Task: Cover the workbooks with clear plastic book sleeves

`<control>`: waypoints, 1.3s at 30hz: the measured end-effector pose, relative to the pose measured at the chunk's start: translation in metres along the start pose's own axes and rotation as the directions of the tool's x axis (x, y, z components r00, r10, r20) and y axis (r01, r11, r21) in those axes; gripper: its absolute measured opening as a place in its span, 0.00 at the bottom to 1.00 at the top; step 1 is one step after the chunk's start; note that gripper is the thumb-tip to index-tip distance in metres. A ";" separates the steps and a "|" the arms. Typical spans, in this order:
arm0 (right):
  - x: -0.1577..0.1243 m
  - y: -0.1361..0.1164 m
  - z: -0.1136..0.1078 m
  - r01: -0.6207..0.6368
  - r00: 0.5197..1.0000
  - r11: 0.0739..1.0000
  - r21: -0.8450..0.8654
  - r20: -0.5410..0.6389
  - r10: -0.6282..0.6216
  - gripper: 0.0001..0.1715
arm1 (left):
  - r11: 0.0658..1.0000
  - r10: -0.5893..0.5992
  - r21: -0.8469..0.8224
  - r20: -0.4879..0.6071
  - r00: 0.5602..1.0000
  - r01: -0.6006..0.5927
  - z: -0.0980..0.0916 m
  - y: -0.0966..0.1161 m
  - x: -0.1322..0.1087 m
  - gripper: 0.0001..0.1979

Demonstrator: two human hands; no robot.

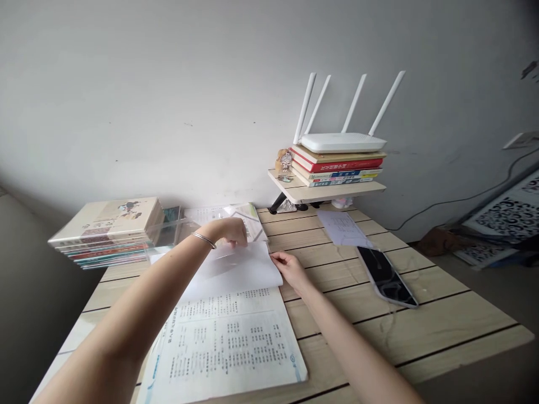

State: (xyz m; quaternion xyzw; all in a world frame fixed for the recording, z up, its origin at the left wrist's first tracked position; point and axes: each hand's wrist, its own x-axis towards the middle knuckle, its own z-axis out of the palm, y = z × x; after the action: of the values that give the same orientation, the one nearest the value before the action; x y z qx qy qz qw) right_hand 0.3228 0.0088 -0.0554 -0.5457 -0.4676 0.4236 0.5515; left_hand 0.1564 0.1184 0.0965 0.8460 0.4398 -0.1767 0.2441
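Observation:
An open book (236, 336) with printed text lies on the table before me. Over its upper part rests a blank white sheet (248, 272), curled at its lower right corner. My left hand (233, 231), with a silver bangle at the wrist, is closed at the sheet's far edge; its fingertips are partly hidden. Under that hand a shiny, see-through film (225, 252) shows faintly. My right hand (289, 272) is closed at the sheet's right edge, thumb and fingers pinching it.
A stack of books (109, 224) stands at the left. At the back right, a small raised shelf (328, 193) bears several books (337, 165) and a white router (343, 142). A phone (387, 278) and a paper sheet (342, 227) lie on the wooden table (442, 314).

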 end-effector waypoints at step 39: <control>-0.009 -0.011 0.002 0.245 0.945 0.897 -0.368 -0.117 -0.306 0.21 | 0.965 0.122 0.262 -0.343 0.931 -0.030 -0.013 0.013 -0.033 0.09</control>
State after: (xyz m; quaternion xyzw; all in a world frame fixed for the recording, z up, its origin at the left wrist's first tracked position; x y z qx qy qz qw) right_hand 0.3187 -0.0004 -0.0449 -0.5973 -0.5583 0.2028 0.5389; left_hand 0.1498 0.0979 0.1279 0.9047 0.4171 -0.0654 0.0574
